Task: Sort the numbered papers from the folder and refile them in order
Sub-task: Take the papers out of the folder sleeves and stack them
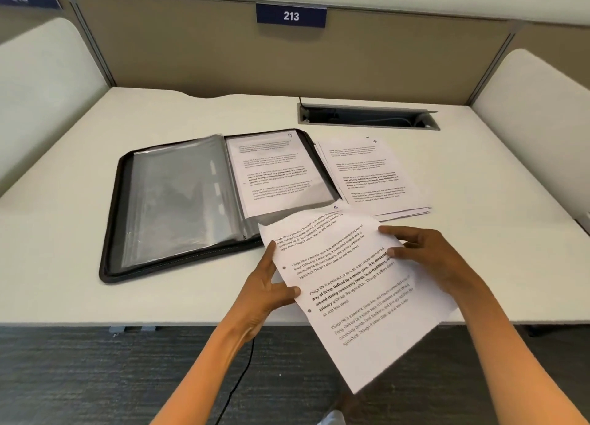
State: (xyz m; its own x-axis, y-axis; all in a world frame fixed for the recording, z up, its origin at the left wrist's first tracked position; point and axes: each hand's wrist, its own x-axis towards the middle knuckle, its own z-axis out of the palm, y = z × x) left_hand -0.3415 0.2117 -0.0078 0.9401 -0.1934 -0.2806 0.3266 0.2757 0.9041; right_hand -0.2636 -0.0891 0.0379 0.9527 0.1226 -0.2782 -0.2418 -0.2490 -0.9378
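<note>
A black zip folder (111, 233) lies open on the white desk, clear plastic sleeves (172, 198) fanned over its left half. A printed sheet marked 9 (274, 172) lies on its right half. To the right of the folder sits a stack of printed papers (373, 172). I hold one printed, hole-punched sheet (357, 300) tilted above the desk's front edge. My left hand (265, 293) pinches its left edge, thumb on top. My right hand (424, 255) holds its right side, fingers lying on the page.
The white desk (95, 300) has fabric partitions behind and rounded white dividers at both sides. A grey cable tray slot (367, 116) is set into the desk at the back right. A blue sign reading 213 (291, 15) hangs above. A thin black cable (239, 376) hangs below the front edge.
</note>
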